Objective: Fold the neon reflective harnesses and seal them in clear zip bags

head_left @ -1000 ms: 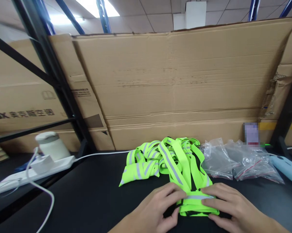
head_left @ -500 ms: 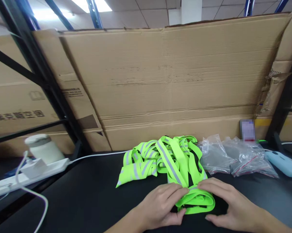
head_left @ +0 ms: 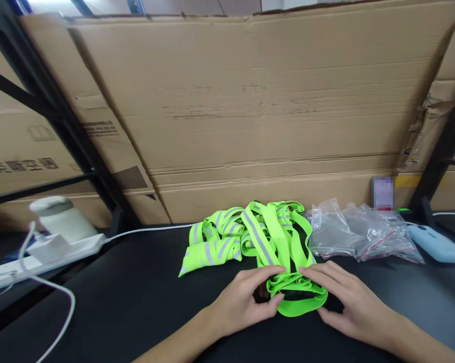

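A neon-green reflective strap [head_left: 302, 306] is folded into a loose flat bundle on the black table [head_left: 136, 302], its layers showing at the near side. At the left edge of the bundle, my left hand [head_left: 246, 302] holds it between thumb and fingers. My right hand [head_left: 348, 300] grips the opposite side, fingers on top and thumb low by the near right edge. Lengths of strap run back from the bundle into a tangled pile of green straps [head_left: 212, 252] with silver-grey stripes.
Clear plastic zip bags [head_left: 386, 239] lie right of the pile, beside a light-blue device [head_left: 437, 243]. A white power strip [head_left: 79, 247] with a cable and a pale lidded bottle [head_left: 66, 219] stand at left. Cardboard [head_left: 257, 101] walls off the back between black metal posts.
The near layer of the folded strap has loosened and sags toward me in a wider loop. Both hands stay at its sides. My view has tilted down a little.
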The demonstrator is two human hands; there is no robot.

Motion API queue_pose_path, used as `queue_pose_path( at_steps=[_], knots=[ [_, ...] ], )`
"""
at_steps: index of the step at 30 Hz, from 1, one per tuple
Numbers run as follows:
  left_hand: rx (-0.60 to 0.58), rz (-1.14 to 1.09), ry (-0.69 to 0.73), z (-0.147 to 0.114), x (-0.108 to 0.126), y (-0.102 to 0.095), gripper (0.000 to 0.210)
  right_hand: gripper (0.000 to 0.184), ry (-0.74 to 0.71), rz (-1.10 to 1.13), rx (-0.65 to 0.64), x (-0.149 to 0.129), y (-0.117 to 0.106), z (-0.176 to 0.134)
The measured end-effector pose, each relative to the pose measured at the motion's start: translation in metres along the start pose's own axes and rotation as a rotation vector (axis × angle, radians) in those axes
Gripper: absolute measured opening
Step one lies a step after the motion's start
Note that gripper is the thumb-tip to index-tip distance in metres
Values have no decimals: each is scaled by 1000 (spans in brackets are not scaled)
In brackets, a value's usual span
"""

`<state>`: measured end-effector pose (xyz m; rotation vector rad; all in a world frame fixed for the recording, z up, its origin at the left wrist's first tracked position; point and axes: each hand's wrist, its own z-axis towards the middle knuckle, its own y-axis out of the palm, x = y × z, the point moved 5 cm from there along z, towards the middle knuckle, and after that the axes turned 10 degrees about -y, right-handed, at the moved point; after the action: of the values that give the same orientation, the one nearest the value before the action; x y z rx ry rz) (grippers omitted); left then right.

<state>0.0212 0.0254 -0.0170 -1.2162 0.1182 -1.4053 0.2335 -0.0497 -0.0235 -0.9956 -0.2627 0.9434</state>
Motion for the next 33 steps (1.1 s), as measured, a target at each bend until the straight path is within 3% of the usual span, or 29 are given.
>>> queue_pose_path(
  at_steps=[4,8,10,14,17,19,21,24,26,29,33],
  knots=[
    [-37,-19,-9,1,8,-2,37,52,2,70,75,6,2,-1],
    [-57,84,39,-2,20,-1,66,44,81,195,151,6,0,0],
    [-21,132,28,-5,24,0,53,38,142,250,167,6,0,1],
    [-15,111,-151,-11,26,5,24,29,355,408,159,8,7,0],
    [-70,91,-333,-14,19,8,23,35,479,617,114,9,19,0],
    [-75,84,-379,-14,15,7,26,44,528,690,90,9,24,0],
    [-104,65,-374,-13,13,8,27,48,527,630,73,9,23,0],
    [-155,52,-304,-12,15,11,27,35,458,410,50,8,15,0],
    [-124,101,-244,-13,17,10,28,28,421,328,54,7,10,2],
    [-77,171,-230,-13,18,9,31,22,367,337,79,4,5,6],
    [-102,114,-312,-10,15,9,34,16,279,360,60,1,7,11]
  ],
)
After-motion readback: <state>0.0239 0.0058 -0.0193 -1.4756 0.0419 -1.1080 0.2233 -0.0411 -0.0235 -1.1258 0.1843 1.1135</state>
